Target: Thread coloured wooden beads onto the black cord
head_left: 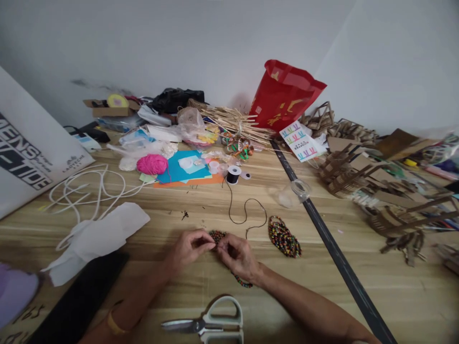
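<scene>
Close together above the middle of the table, my left hand (190, 247) and my right hand (237, 255) both have thumb and forefinger pinched. Between and behind them shows a string of small multicoloured beads (217, 235), which comes out again below my right hand. My right fingers close on this string; what the left fingertips pinch is too small to make out. A second heap of strung beads (284, 237) lies to the right. From a spool of black cord (233, 175), a loose length (246, 217) curls toward my right hand. Light-handled scissors (215, 322) lie nearest me.
A white cable (96, 186), a white sheet (102, 236) and a large printed bag (32, 153) are on the left. Pink yarn (152, 164), blue paper (175, 167) and a red bag (285, 98) stand behind. Small woven baskets (340, 174) crowd the right. A clear roll (300, 189) sits mid-right.
</scene>
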A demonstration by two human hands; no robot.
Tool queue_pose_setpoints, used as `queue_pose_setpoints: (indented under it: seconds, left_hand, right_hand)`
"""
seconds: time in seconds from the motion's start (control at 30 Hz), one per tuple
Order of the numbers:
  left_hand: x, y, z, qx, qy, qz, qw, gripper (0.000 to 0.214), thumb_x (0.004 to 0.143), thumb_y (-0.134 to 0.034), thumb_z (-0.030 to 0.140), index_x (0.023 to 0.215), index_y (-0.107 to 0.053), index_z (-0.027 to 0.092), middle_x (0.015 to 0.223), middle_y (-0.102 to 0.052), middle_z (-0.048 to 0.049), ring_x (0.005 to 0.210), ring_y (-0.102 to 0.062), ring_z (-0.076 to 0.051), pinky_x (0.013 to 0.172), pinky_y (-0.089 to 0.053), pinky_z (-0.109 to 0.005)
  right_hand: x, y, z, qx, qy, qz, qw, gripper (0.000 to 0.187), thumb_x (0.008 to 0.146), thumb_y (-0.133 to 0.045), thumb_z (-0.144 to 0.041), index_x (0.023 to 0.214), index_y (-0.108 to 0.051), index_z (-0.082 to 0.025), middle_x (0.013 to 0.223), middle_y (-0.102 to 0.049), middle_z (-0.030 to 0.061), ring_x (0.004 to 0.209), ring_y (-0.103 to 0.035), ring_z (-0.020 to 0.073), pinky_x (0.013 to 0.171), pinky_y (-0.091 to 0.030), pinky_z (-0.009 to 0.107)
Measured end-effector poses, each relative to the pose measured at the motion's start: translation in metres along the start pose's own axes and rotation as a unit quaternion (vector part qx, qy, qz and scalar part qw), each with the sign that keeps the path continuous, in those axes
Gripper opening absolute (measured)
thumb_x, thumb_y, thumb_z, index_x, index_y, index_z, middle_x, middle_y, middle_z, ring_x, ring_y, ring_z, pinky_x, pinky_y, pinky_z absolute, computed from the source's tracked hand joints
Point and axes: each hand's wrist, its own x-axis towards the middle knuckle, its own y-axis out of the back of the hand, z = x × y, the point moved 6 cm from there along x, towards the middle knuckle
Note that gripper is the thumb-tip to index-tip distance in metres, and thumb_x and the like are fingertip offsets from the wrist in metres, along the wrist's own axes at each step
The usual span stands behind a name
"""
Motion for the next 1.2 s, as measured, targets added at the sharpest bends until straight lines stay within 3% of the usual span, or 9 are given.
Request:
queue_pose_setpoints:
  seconds: [0.23,0.43,1.2]
  left_hand:
    - [-0.0009,-0.0079,0.0031,0.061,-0.012,-0.029,0.998,0.017,0.078,-0.058,0.026,0.068,-0.067,0.015,0.066,-0.067,-0.0011,0.064,-0.057,-0.015,0.064,-0.042,-0.023]
    - [-0.0012,-0.0096,0.0016,0.06,-0.011,-0.027,0.998,0.018,0.079,-0.057,0.027,0.068,-0.065,0.015,0.065,-0.066,-0.0008,0.063,-0.056,-0.014,0.062,-0.042,-0.023]
    - [0.0006,-0.0078,0.006,0.068,0.003,-0.039,0.997,0.019,0.078,-0.055,0.028,0.066,-0.063,0.015,0.063,-0.062,0.0005,0.061,-0.054,-0.014,0.061,-0.043,-0.023]
  right_hand:
    - [0.0015,0.0025,-0.008,-0.038,0.084,0.004,0.996,0.01,0.086,-0.054,-0.025,0.083,-0.056,-0.016,0.06,-0.049,-0.0021,0.05,-0.043,0.0083,0.048,-0.036,0.018]
    - [0.0016,0.002,-0.0074,-0.08,0.128,0.01,0.988,0.011,0.089,-0.05,-0.023,0.084,-0.057,-0.017,0.065,-0.056,0.0011,0.054,-0.049,0.0105,0.052,-0.04,0.02]
    - [0.0042,0.0031,-0.0085,-0.062,0.127,-0.018,0.99,0.011,0.091,-0.047,-0.02,0.085,-0.057,-0.018,0.078,-0.06,0.0053,0.071,-0.057,0.0146,0.065,-0.046,0.024]
